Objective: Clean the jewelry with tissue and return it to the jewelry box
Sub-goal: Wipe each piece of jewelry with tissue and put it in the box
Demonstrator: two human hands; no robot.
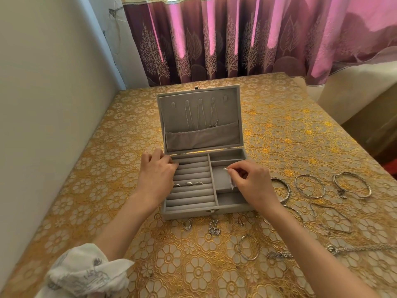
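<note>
**Grey velvet box open, both hands at its tray**

The jewelry box (202, 168) sits open on a table (107, 147) under a stiff gold cloth of raised flower rings. Its lining is soft grey velvet — padded ring rolls on the left, square compartments on the right. Three silver rings (188, 183) stand wedged in one roll; thin chains (200, 115) hang from tabs in the upright lid.

The left hand (156, 175) rests on the box's left edge, fingers curled over the wall. The right hand (250, 181) pinches a small crumpled white tissue (228, 176) above the middle right compartment.

Round metal bangles (310, 186) lie on the cloth right of the box — a ring (188, 225), flower-shaped pieces (214, 227) and another bangle (248, 247) lie in front.
</note>
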